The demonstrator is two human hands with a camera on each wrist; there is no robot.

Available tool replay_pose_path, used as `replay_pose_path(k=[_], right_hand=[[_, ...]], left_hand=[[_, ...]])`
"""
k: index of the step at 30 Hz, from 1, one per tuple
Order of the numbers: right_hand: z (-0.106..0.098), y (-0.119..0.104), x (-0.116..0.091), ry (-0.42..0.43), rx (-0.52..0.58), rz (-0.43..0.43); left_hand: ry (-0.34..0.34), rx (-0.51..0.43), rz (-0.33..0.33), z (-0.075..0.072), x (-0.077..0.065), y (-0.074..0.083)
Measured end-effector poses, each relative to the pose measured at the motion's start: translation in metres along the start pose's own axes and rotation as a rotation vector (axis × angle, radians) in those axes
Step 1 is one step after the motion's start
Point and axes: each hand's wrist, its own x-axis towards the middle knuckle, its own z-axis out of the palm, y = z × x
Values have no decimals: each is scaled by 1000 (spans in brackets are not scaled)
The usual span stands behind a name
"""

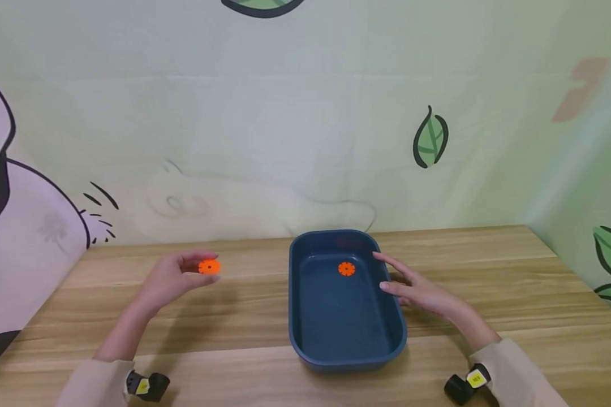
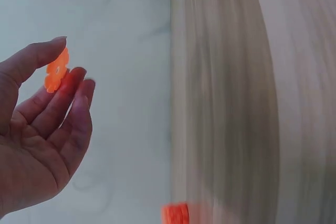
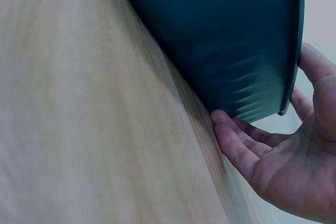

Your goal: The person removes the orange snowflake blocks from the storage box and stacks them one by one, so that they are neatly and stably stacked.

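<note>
A small orange flower-shaped plastic disc (image 1: 209, 267) is pinched between the thumb and fingers of my left hand (image 1: 170, 280), raised over the left part of the table. Notches around its edge and a centre hole show. My right hand (image 1: 422, 291) holds the right side of a deep blue rectangular basin (image 1: 346, 362). Its thumb and a finger lie over the rim, while other fingers touch the outer wall (image 3: 231, 72) in the right wrist view. A second orange disc (image 1: 346, 269) lies inside the basin, towards the far end.
The basin stands on a wood-grain table (image 1: 244, 322) near its back edge. Behind rises a pale green wall covering (image 1: 285, 141) with leaf drawings. A blurred orange-red object (image 2: 176, 213) shows at the bottom of the left wrist view; its kind is unclear.
</note>
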Motion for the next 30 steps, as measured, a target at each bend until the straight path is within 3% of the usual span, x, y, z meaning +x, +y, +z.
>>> replay_pose_path(k=[8, 14, 25, 30], right_hand=[[0, 0, 0, -2, -7, -3], [0, 0, 0, 2, -14, -4], [0, -2, -1, 3, 2, -5], [1, -2, -1, 4, 6, -4]], left_hand=[[74, 77, -43, -20, -5, -27], [64, 53, -112, -31, -5, -40], [57, 64, -170, -42, 3, -61], [58, 83, -164, -42, 7, -71]])
